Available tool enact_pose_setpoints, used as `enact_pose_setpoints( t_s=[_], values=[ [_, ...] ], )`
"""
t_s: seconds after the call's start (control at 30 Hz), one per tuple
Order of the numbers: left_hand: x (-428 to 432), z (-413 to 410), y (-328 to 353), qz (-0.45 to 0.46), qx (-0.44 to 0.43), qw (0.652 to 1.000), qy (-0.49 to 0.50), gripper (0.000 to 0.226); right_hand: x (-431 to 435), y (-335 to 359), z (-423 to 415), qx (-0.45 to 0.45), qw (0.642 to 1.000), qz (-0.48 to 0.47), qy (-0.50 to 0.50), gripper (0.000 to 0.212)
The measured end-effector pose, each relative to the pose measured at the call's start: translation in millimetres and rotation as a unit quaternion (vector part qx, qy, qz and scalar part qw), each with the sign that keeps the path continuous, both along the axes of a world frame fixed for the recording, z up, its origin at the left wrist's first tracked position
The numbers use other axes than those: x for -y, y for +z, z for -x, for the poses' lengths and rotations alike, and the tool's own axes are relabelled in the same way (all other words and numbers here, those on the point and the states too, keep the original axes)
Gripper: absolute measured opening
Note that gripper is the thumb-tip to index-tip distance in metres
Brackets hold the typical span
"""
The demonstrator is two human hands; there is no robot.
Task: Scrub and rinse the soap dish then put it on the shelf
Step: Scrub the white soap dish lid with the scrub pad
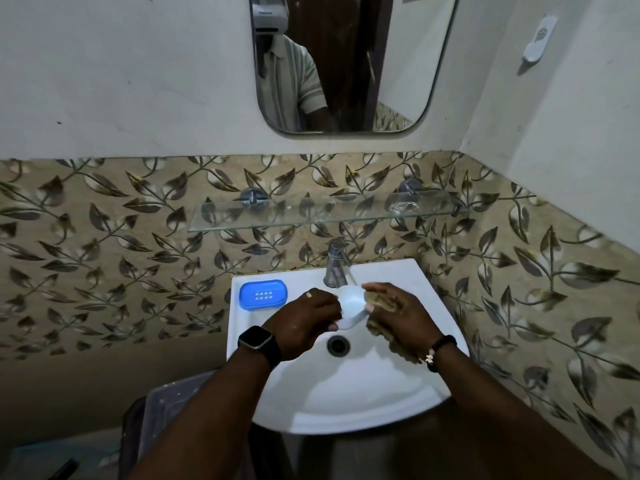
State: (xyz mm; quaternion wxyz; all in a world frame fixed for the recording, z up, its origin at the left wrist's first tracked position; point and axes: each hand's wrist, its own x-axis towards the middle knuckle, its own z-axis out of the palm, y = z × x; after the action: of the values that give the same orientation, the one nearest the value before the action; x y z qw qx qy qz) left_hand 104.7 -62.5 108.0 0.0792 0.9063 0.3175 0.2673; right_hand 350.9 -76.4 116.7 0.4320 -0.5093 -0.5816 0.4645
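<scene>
Left hand point(306, 318) is clamped on a white soap dish part point(351, 306), held over the sink point(346, 400) just under the tap point(336, 263) — right hand point(401, 317) grips a brownish scrubber point(379, 301) pressed against its edge. A blue tray point(263, 294) sits on the sink's back-left ledge — the glass shelf point(311, 213) hangs above.

no legible text, labels or numbers anywhere

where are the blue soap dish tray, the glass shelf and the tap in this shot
blue soap dish tray point(263, 294): head view, on its slotted middle, resting on the basin's back left ledge
glass shelf point(349, 212): head view, on a bare stretch of the pane
tap point(335, 263): head view, on its chrome body
</scene>
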Motion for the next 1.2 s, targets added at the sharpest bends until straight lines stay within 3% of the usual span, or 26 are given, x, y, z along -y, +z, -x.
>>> enact_pose_setpoints(
  t_s=[0.1, 0.23, 0.33, 0.4, 0.47, 0.57, 0.67, 0.73, 1.0, 1.1, 1.2],
  values=[
    [-2.6, 6.3, -10.2, -0.001, 0.004, 1.0, 0.015, 0.01, 6.6, -8.5, -6.2, 0.107, 0.994, -0.003, 0.033, 0.027],
    [0.9, 6.8, -23.4, 0.038, 0.02, 0.998, 0.051, 0.014, 2.4, -18.7, -1.0, 0.318, 0.944, -0.089, 0.001, 0.016],
    [4.6, 10.4, -30.8, 0.056, 0.059, 0.993, 0.087, 0.011, 1.7, -21.8, 6.9, 0.388, 0.911, -0.135, -0.031, 0.014],
    [10.0, 12.5, -35.5, 0.112, 0.149, 0.976, 0.115, 0.018, -1.1, -22.5, 12.7, 0.409, 0.897, -0.166, -0.037, 0.015],
    [16.3, 7.8, -36.3, 0.208, 0.294, 0.92, 0.155, 0.023, -3.3, -23.0, 18.7, 0.42, 0.887, -0.19, -0.031, 0.015],
    [17.2, -0.1, -33.8, 0.369, 0.448, 0.784, 0.219, 0.029, -6.6, -25.1, 24.2, 0.414, 0.886, -0.208, -0.012, 0.018],
    [12.7, 0.3, -30.1, 0.519, 0.55, 0.632, 0.17, 0.034, -11.6, -26.4, 23.0, 0.42, 0.88, -0.223, -0.015, 0.018],
    [13.0, 2.7, -29.4, 0.559, 0.564, 0.588, 0.155, 0.031, -15.3, -28.7, 21.4, 0.418, 0.877, -0.235, -0.021, 0.019],
    [3.7, -4.4, -28.3, 0.547, 0.557, 0.597, 0.183, 0.028, -18.9, -35.7, 19.3, 0.329, 0.919, -0.215, -0.029, 0.016],
    [0.0, -10.4, -32.0, 0.533, 0.565, 0.596, 0.204, 0.029, -20.6, -32.5, 16.6, 0.18, 0.971, -0.153, -0.042, 0.031],
    [-3.5, -17.3, -37.1, 0.529, 0.57, 0.594, 0.205, 0.029, -28.7, -28.7, 8.5, 0.057, 0.985, -0.079, -0.145, 0.042]
  ],
)
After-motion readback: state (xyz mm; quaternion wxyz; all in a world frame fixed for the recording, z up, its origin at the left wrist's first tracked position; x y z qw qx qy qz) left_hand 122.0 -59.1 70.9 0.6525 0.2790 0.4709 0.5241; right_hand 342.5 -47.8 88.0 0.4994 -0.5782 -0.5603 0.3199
